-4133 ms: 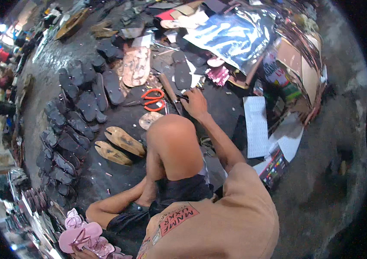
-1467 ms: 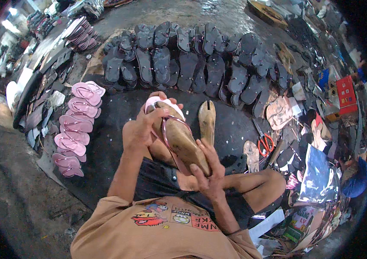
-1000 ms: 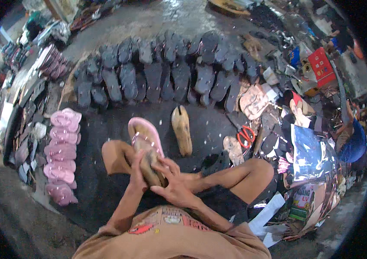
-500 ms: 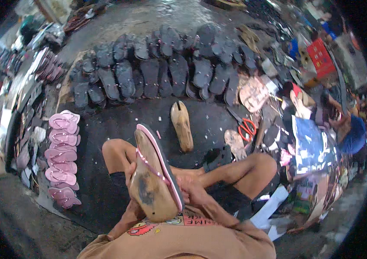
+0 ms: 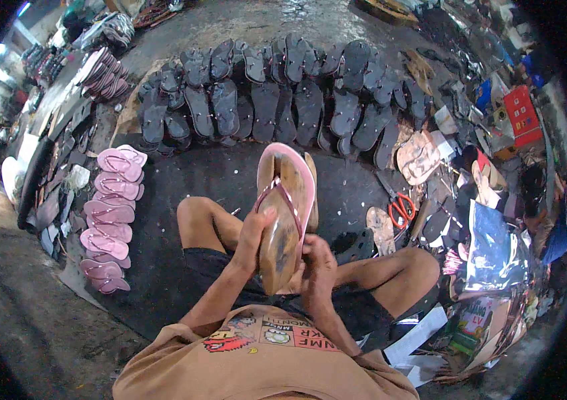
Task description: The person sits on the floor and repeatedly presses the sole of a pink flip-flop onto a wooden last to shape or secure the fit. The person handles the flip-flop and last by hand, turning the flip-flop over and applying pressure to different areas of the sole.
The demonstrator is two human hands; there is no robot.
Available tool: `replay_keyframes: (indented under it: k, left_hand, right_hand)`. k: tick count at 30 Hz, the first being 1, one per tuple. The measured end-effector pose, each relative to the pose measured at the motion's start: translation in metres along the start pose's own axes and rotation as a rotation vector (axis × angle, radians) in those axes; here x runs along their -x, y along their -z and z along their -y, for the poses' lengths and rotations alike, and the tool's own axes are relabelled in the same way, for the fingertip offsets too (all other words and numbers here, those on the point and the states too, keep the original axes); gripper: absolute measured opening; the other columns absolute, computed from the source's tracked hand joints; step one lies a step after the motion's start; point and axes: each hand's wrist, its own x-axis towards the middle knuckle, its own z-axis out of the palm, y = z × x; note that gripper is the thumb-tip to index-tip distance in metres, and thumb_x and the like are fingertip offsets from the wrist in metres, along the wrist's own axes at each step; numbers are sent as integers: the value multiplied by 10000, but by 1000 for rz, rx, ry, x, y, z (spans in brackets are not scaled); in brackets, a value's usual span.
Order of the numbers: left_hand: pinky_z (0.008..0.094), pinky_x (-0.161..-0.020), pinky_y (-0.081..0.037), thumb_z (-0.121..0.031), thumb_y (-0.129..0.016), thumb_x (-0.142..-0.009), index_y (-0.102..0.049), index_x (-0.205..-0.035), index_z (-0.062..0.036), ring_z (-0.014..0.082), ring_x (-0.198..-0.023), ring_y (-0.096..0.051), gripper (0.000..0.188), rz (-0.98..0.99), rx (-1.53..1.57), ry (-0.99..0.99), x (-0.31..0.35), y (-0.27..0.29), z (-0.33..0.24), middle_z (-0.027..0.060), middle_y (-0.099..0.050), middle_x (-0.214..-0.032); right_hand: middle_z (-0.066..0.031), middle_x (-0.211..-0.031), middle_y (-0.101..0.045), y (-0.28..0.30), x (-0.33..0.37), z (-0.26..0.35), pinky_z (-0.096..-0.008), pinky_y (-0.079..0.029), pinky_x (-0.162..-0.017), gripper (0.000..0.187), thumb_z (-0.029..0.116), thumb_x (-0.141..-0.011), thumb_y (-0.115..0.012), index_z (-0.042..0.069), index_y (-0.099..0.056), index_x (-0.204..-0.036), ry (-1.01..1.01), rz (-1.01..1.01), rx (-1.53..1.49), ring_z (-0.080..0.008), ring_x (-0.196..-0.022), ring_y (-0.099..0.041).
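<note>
In front of my lap I hold up a pink flip-flop [image 5: 307, 190] fitted on a wooden shoe last [image 5: 278, 241], toe end pointing away from me. Its darker pink strap [image 5: 267, 191] runs over the last, which has a slot at the toe and dark stains. My left hand [image 5: 251, 233] grips the left side, thumb lying on the wood. Along the right edge near the heel, my right hand [image 5: 319, 257] is closed with curled fingers against the flip-flop; its fingertips are partly hidden. Behind the flip-flop, a second wooden last [image 5: 313, 223] lies mostly hidden on the dark mat [image 5: 163, 227].
Rows of black flip-flops [image 5: 265, 110] line the mat's far side. Pink flip-flops [image 5: 109, 221] form a column at left. To the right lie orange-handled scissors [image 5: 401, 211], a sole-shaped piece [image 5: 381, 230], a blue plastic packet [image 5: 490, 247], a red box [image 5: 522, 115] and scraps.
The flip-flop on its last has moved away from my body and turned, so its strap side shows more fully. My left hand now holds nearer the strap. The whole view has shifted slightly.
</note>
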Motion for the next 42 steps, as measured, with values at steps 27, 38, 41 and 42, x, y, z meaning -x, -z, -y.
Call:
replay_keyframes:
  k: [27, 38, 41, 42]
  left_hand:
    - [456, -1149, -492, -339, -656, -1066, -442, -1565, -83, 250, -1294, -606, 601, 142, 291, 115, -5, 11, 71, 110, -586, -1458]
    - [507, -1253, -393, -637, -383, -1113, -345, -1667, -110, 316, -1480, -498, 765, 130, 220, -15, -1, 34, 38, 118, -468, -1649]
    - [513, -1149, -481, -639, -413, -1104, -454, -1588, -94, 329, -1333, -598, 730, -14, 205, -29, -13, 56, 23, 149, -564, -1522]
    - [489, -1080, -530, -630, -425, -1103, -471, -1563, -79, 305, -1246, -643, 720, 11, 251, -50, -25, 78, 5, 158, -602, -1452]
  right_hand:
    - [-206, -1691, -194, -44, 25, 74, -460, -237, -1268, 1397, 329, -754, -866, 90, 153, -1679, 267, 712, 691, -354, -1581, -262]
    - [-301, -1745, -17, -39, -10, 40, -508, -87, -1321, 1263, 203, -906, -776, -16, 216, -1657, 292, 463, 832, -414, -1641, -34]
    - [-293, -1755, -28, -37, 16, 35, -520, -176, -1309, 1229, 114, -907, -738, 65, 218, -1678, 180, 501, 682, -387, -1635, -124]
    - [-289, -1753, -48, -28, 32, 34, -521, -200, -1303, 1224, 106, -906, -733, 85, 213, -1684, 135, 500, 578, -382, -1630, -149]
